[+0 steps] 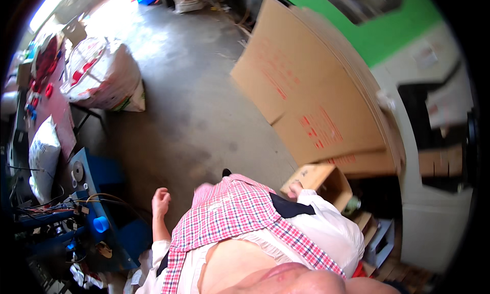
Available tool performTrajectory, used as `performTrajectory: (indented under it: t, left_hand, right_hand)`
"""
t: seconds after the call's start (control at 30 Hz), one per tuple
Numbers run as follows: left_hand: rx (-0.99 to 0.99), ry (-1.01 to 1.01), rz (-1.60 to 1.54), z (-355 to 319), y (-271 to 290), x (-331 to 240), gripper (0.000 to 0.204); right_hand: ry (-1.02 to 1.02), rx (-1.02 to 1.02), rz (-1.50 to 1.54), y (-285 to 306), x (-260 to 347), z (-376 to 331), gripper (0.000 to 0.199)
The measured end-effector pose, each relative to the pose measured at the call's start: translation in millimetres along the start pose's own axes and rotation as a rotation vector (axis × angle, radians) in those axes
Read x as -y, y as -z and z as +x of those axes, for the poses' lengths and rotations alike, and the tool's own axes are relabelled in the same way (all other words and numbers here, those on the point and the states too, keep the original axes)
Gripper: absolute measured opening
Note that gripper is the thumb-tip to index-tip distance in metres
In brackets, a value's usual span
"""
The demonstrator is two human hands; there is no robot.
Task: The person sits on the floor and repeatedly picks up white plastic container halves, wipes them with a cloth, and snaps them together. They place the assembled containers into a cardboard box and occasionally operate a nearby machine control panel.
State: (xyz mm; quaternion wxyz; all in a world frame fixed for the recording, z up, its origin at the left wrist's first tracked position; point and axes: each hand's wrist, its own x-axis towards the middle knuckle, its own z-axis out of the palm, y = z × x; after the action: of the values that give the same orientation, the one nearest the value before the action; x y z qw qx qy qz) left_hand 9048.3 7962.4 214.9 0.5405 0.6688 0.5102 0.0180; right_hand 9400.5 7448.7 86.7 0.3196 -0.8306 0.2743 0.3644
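Note:
My left hand (161,202) hangs beside my body with its fingers curled in, and nothing shows in it. It is nearest to the blue metal frame (94,169) on the left, some way apart from it. On the other side my right hand (294,190) sticks out of a white sleeve, small and blurred. It overlaps the edge of an open wooden-looking box (315,176); whether the two touch, I cannot tell. Its fingers are too smeared to read. Between the hands, a pink checked apron (224,217) covers my front.
Large flat cardboard sheets (306,89) lean against a green and white machine (423,28) at the right. At far left, a big white woven sack (109,77) stands by a table (56,107) with red parts. Cables and a blue cup-like piece (101,224) sit at lower left.

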Motion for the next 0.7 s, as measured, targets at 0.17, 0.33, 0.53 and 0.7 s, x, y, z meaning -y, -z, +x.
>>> performTrajectory:
  t: [0.17, 0.33, 0.53, 0.7]
  left_hand:
    - [0.040, 0.213, 0.187, 99, 23, -22, 0.024]
    - [-0.051, 0.325, 0.059, 273, 28, -114, 0.021]
    - [0.007, 0.062, -0.137, 561, 45, -336, 0.022]
    - [-0.025, 0.004, -0.341, 742, 80, -498, 0.022]
  right_hand:
    - [0.387, 0.310, -0.101, -140, 383, 35, 0.019]
    - [0.588, 0.270, -0.194, -213, 652, 63, 0.016]
    - [0.190, 0.289, -0.336, -223, 803, 135, 0.029]
    - [0.061, 0.154, -0.243, -231, 973, 270, 0.030]
